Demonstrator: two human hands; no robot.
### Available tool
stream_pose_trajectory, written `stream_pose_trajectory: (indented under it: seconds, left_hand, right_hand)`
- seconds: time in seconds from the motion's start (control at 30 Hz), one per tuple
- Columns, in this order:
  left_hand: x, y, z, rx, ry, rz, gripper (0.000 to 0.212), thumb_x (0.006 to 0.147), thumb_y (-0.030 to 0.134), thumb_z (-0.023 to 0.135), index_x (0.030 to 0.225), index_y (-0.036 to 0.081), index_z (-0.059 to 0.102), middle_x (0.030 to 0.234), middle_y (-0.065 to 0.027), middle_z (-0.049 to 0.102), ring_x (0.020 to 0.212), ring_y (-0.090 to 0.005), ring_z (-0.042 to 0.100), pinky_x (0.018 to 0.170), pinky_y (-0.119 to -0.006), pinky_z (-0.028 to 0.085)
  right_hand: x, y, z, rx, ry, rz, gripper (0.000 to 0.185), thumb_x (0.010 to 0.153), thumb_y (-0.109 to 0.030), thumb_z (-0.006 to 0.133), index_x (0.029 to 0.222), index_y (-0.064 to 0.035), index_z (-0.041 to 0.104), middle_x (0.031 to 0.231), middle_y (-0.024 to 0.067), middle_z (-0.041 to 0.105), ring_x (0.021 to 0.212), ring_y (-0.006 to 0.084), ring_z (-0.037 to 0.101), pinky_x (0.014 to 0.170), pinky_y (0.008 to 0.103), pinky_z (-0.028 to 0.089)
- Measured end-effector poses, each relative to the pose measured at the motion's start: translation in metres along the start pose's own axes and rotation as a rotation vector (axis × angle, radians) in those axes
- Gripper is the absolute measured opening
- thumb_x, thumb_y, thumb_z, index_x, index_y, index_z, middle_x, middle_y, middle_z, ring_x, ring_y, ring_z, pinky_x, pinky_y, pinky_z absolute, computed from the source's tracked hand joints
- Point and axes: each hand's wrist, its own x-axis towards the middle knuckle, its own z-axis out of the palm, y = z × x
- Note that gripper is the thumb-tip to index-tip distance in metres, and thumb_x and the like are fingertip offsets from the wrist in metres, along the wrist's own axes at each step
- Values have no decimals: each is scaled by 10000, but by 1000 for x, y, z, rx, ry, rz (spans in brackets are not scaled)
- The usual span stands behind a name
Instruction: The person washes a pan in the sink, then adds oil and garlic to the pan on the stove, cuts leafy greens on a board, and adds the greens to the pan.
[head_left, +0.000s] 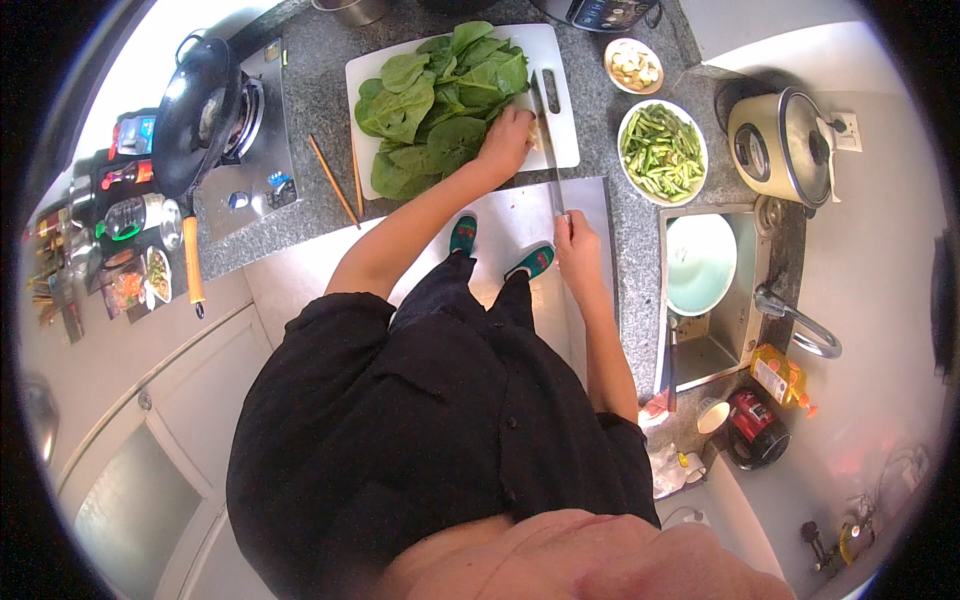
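A heap of broad green leafy vegetables (450, 105) covers much of a white plastic cutting board (562, 142). My left hand (506, 146) is at the heap's lower right, its fingers curled over the stem side. Pale pieces (535, 135), probably stem ends, show beside the fingertips. In my right hand (579, 247) is the handle of a kitchen knife (550, 150). Its long blade points away from me across the board's right part, just right of my left fingers. Under my left palm, the greens are hidden.
Right of the board stand a plate of sliced green vegetables (663, 154), a small bowl of pale pieces (634, 66) and a rice cooker (780, 146). The sink (712, 352) holds a pale basin (701, 262). Chopsticks (334, 180) lie left, near a wok (191, 112) on the gas stove.
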Motion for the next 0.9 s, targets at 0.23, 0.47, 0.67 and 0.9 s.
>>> stream_pose_trajectory:
  seconds: [0.23, 0.47, 0.67, 0.9]
  left_hand:
    - [-5, 1, 3, 38, -19, -13, 546, 724, 5, 677, 1228, 5, 467, 1130, -208, 469, 1045, -408, 518, 907, -458, 447]
    - [5, 3, 4, 115, -120, -28, 602, 720, 41, 686, 1288, 40, 484, 1174, -205, 429, 1065, -404, 503, 929, -444, 438]
    - [13, -2, 15, 67, -89, -3, 491, 746, 7, 602, 1230, 32, 517, 1139, -209, 455, 1063, -404, 490, 916, -453, 426]
    - [12, -3, 15, -154, 13, -90, 374, 723, 6, 616, 1081, -17, 511, 1097, -240, 470, 1045, -411, 490, 917, -436, 421]
  right_hand:
    - [-8, -12, -16, -246, 153, 4, 221, 910, -211, 543, 924, 8, 568, 720, 225, 617, 655, 421, 609, 583, 476, 466]
    - [-13, 30, -6, 265, -54, 132, 243, 931, -261, 523, 925, -19, 528, 613, 95, 560, 463, 223, 542, 454, 357, 449]
    - [-23, 45, 0, 1140, -225, 474, 222, 953, -309, 460, 899, -94, 462, 630, 14, 434, 414, 114, 393, 384, 264, 359]
    - [-21, 35, 31, 1263, -385, 471, 260, 966, -369, 441, 921, -114, 461, 626, 9, 421, 441, 108, 391, 397, 253, 339]
